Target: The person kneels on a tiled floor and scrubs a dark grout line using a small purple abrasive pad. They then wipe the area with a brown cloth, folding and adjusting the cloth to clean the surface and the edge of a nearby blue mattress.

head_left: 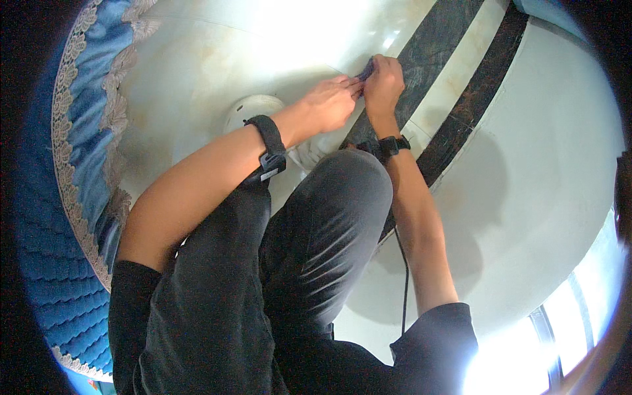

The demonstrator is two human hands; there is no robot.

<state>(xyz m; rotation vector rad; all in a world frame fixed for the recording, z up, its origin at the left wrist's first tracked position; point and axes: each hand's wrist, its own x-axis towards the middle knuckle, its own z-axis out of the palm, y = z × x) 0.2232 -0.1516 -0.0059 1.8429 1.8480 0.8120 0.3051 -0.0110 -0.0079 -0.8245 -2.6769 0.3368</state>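
Note:
Out in front of my knees, my left hand (330, 103) and my right hand (384, 84) meet close together over the pale tiled floor. Between their fingers is a small dark purple thing (367, 70), soft-looking like a bit of cloth; its kind is too small to make out. The right hand's fingers curl over it from the right, and the left fingertips pinch its near end. Most of it is hidden by the fingers. Black bands are on both wrists. Beneath my left forearm shows a white shoe (253, 105), partly covered.
A blue quilted bedspread (62, 263) with a lace edge hangs at the left. Dark stripes (434, 52) cross the floor beside the white wall (546, 131) at the right. A thin black cable (405, 283) runs beside my right arm. Bright light enters at the lower right.

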